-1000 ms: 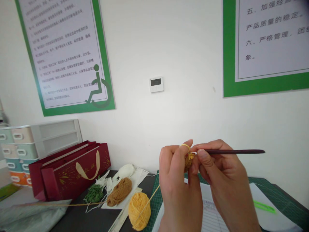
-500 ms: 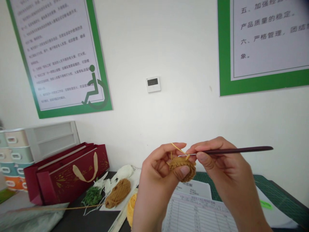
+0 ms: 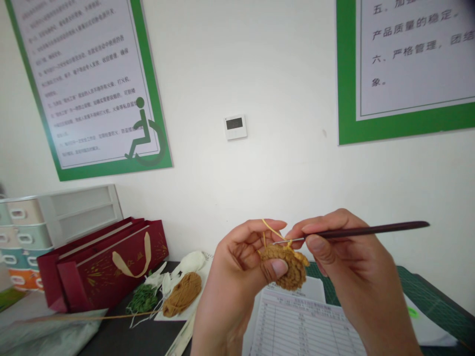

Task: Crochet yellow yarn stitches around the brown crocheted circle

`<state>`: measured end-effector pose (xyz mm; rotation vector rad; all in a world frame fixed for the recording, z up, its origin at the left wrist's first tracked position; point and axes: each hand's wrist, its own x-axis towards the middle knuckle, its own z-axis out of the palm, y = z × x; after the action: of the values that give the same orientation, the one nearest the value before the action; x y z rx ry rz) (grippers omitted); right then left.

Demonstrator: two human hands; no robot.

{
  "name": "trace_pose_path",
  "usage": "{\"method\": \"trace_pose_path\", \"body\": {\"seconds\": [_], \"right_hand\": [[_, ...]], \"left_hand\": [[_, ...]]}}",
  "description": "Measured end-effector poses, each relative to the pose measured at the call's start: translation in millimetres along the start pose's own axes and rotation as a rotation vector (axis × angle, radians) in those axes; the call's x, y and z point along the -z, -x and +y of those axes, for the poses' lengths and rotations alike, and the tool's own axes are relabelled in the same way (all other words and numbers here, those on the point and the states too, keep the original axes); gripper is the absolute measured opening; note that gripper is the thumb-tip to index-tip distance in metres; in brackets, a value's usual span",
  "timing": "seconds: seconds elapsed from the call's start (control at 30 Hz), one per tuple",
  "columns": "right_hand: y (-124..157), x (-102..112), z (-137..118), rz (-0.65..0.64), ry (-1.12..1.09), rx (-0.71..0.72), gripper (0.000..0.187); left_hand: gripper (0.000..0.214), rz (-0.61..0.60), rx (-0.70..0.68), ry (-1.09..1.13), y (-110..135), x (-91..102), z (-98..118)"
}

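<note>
"From far off, how much room do I see?"
"I see open air above the left hand [image 3: 239, 267] and the right hand [image 3: 349, 257], before the white wall [image 3: 278, 168]. The dark end of the crochet hook [image 3: 371, 230] sticks out to the right. The green cutting mat [image 3: 426, 289] has its edge past the right hand."
"And the fingers?"
"The left hand pinches the crocheted disc [image 3: 295, 274], thumb on its front. The right hand grips the hook's dark stick. The disc is between them, up off the black table [image 3: 129, 338]."
"What's it like?"
"Round, brown and bumpy (like a cookie to me!), with yellow stitches on its rim. Thin yellow yarn [image 3: 273, 229] runs from the left pointer finger to the hook."
</note>
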<state>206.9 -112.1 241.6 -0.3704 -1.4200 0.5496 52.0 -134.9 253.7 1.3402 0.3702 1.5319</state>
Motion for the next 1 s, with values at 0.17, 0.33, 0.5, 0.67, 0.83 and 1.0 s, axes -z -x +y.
{"method": "trace_pose_path", "body": {"seconds": [0.17, 0.33, 0.5, 0.67, 0.83, 1.0], "right_hand": [[-2.8, 1.1, 10.4, -0.026, -0.195, -0.069, 0.007], [-4.7, -0.1, 15.7, -0.023, -0.321, -0.130, 0.009], [-6.9, 2.6, 15.6, -0.037, -0.372, -0.167, 0.014], [-9.5, 5.3, 14.6, -0.139, -0.439, -0.164, 0.014], [-10.7, 2.6, 14.3, -0.082, -0.437, -0.168, 0.018], [-9.4, 7.9, 17.3, -0.180, -0.354, 0.016, 0.006]], "left_hand": [[0.042, 0.043, 0.066, -0.043, 0.4, 1.5, 2.7], [0.041, 0.089, 0.058, -0.117, 1.8, 2.9, 3.2], [0.039, 0.073, 0.078, -0.079, 2.7, 1.0, 4.0], [0.038, 0.070, 0.081, -0.024, 2.3, -1.3, 4.5], [0.037, 0.073, 0.066, 0.008, 2.3, -1.2, 3.3], [0.038, 0.089, 0.056, 0.001, 2.4, 1.5, 2.5]]}}
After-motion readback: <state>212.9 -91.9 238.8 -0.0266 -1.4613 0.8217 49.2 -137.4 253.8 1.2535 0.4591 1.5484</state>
